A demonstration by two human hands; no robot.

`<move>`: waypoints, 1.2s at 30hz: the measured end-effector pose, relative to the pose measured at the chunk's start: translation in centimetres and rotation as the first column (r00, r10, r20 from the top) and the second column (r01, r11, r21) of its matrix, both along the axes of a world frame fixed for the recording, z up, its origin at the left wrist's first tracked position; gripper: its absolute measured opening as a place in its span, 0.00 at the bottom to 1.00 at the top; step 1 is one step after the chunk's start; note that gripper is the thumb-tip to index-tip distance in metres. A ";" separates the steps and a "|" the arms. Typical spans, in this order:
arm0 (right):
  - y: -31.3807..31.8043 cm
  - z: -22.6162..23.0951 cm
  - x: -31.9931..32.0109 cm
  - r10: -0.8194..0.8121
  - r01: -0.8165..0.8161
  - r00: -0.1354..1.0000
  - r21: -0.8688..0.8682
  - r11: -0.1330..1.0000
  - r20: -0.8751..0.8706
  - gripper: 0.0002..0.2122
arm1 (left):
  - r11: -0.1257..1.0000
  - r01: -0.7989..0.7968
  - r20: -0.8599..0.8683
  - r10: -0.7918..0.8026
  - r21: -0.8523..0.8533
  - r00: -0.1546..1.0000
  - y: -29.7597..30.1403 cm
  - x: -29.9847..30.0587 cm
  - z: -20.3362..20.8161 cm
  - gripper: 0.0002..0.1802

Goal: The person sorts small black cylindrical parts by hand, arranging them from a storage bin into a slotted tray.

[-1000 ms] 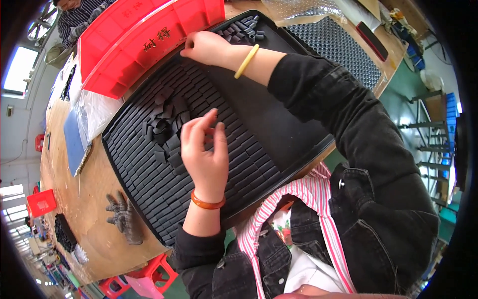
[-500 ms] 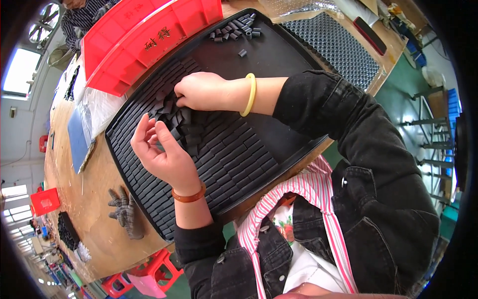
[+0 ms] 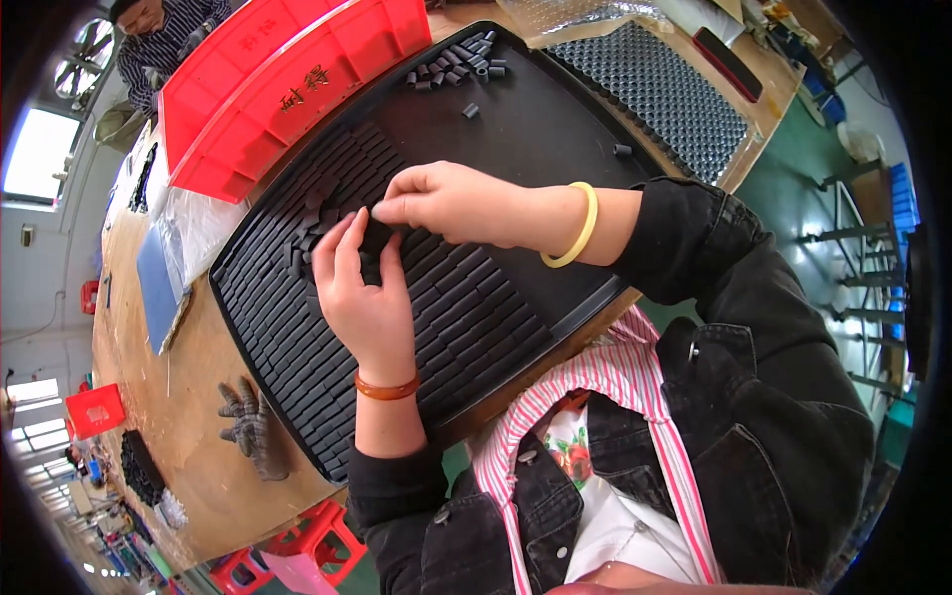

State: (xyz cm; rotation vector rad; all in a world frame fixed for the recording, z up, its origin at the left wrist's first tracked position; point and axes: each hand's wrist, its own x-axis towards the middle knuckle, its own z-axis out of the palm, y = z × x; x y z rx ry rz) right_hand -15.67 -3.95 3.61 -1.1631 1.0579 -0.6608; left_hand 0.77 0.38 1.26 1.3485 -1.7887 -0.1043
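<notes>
A black tray (image 3: 486, 139) holds long, tight rows of short black tubes (image 3: 456, 307), with a loose heap of the same tubes (image 3: 315, 213) lying on top of the rows. My left hand (image 3: 362, 302), with a brown bangle at its wrist, curls its fingers and thumb around dark tubes just above the rows. Against its fingertips, my right hand (image 3: 451, 203) is closed in a pinch; whatever sits in that pinch is hidden by the fingers. A yellow bangle (image 3: 580, 226) circles my right wrist.
Loose tubes (image 3: 456, 61) lie at the tray's far end, and one tube (image 3: 623, 150) near its right edge. A red bin (image 3: 288, 89) stands beyond; a honeycomb-like panel (image 3: 654, 94) lies right. A grey glove (image 3: 253, 426) rests left. Another person (image 3: 164, 45) is behind the bin.
My right hand has shifted right and nearer, away from the heap. My left hand has moved right, so both hands' fingertips now meet. A lone tube shows that my right sleeve covered before.
</notes>
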 end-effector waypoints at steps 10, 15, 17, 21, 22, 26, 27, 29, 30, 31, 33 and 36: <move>-0.3 -0.8 -1.7 -0.080 -0.011 0.956 0.307 0.952 0.283 0.07 | 0.976 0.129 -0.363 -0.056 0.178 0.930 0.2 -0.1 -0.1 0.13; -1.4 -0.9 -2.9 -0.037 -0.083 0.946 0.354 0.932 0.321 0.15 | 0.933 0.239 -0.530 -0.064 0.268 0.845 -0.2 0.0 -0.9 0.12; -1.5 -0.9 -2.8 -0.001 -0.021 0.985 0.126 0.992 0.175 0.14 | 0.938 0.243 -0.525 -0.082 0.247 0.847 -0.2 0.0 -0.9 0.11; -1.0 -0.1 -2.2 0.078 -0.072 0.982 -0.037 0.997 0.174 0.12 | 0.928 0.258 -0.542 -0.076 0.268 0.837 -0.4 0.4 -1.5 0.11; -0.8 -0.2 -1.9 0.078 -0.073 0.982 -0.036 0.997 0.174 0.12 | 0.928 0.257 -0.542 -0.074 0.269 0.837 -0.4 0.4 -1.5 0.11; -0.6 -0.1 -1.1 0.117 -0.154 0.987 -0.480 0.864 -0.106 0.10 | 0.909 0.292 -0.587 -0.067 0.298 0.807 -0.3 0.4 -1.5 0.11; -0.6 -0.1 -1.0 0.103 -0.165 0.984 -0.513 0.843 -0.147 0.10 | 0.909 0.296 -0.578 -0.079 0.292 0.812 -0.3 0.5 -1.6 0.10; -0.6 -0.6 -0.7 0.032 -0.110 0.989 -0.566 0.817 -0.146 0.11 | 0.916 0.278 -0.535 -0.086 0.289 0.840 -0.3 0.5 -1.7 0.10; -0.5 -0.8 -0.6 -0.037 -0.058 0.989 -0.618 0.784 -0.140 0.11 | 0.924 0.257 -0.489 -0.091 0.284 0.867 -0.3 0.5 -1.7 0.10; -0.5 -0.8 -0.4 -0.035 -0.060 0.990 -0.618 0.784 -0.140 0.11 | 0.924 0.255 -0.489 -0.089 0.285 0.868 -0.3 0.5 -1.7 0.10; -0.2 -0.7 0.0 -0.078 -0.017 0.989 -0.617 0.787 -0.126 0.11 | 0.925 0.260 -0.604 -0.042 0.279 0.796 -0.1 0.4 -1.6 0.10; 0.4 -1.5 -0.1 -0.075 -0.028 0.990 -0.707 0.707 -0.115 0.11 | 0.944 0.246 -0.578 -0.076 0.221 0.812 -0.2 0.0 -1.6 0.11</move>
